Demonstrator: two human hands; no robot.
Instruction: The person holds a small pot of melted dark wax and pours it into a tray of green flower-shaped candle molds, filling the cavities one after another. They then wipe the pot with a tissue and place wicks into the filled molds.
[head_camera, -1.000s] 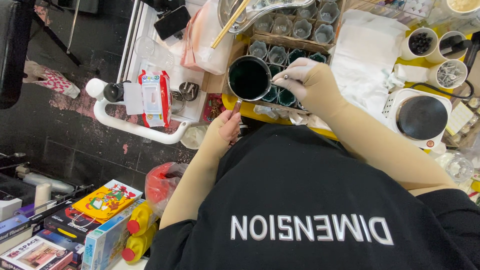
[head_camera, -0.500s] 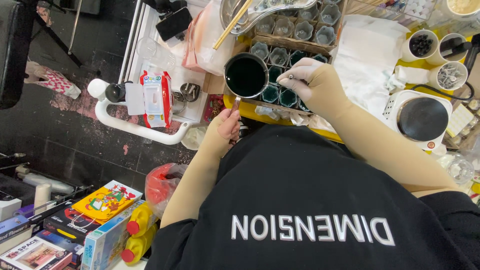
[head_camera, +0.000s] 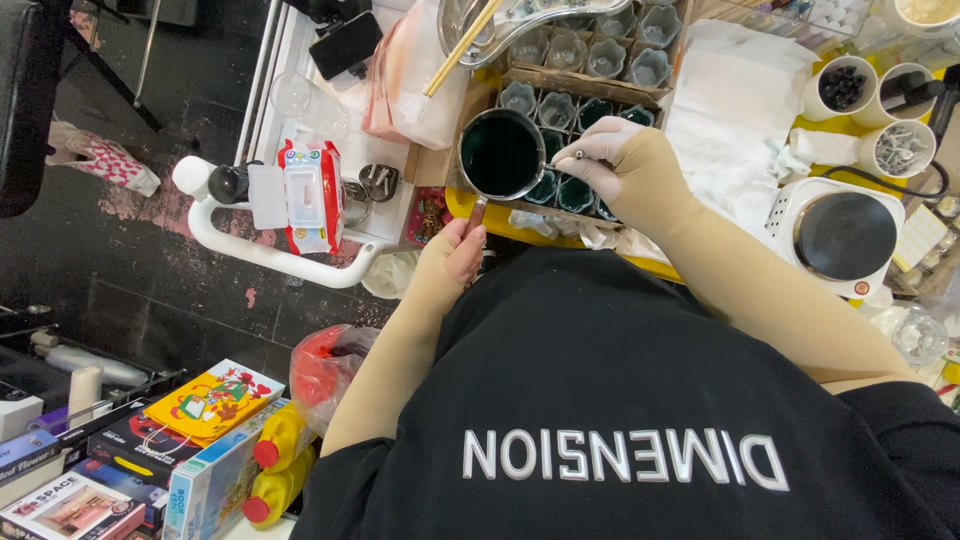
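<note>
A wooden tray (head_camera: 560, 85) of small clear fluted glass moulds lies straight ahead of the person, its rows running left to right, some cups already filled with dark green liquid. Beside it to the right sits 1 round white hotplate with a black top (head_camera: 843, 236). The small steel saucepan of dark green liquid (head_camera: 501, 154) hangs over the tray's near-left corner, its handle pointing back toward the body. The left hand (head_camera: 455, 254) is closed around that handle. The right hand (head_camera: 622, 158), in a beige glove, is nearer the moulds and pinches a thin metal tool (head_camera: 562, 166) whose tip touches the pan's rim.
</note>
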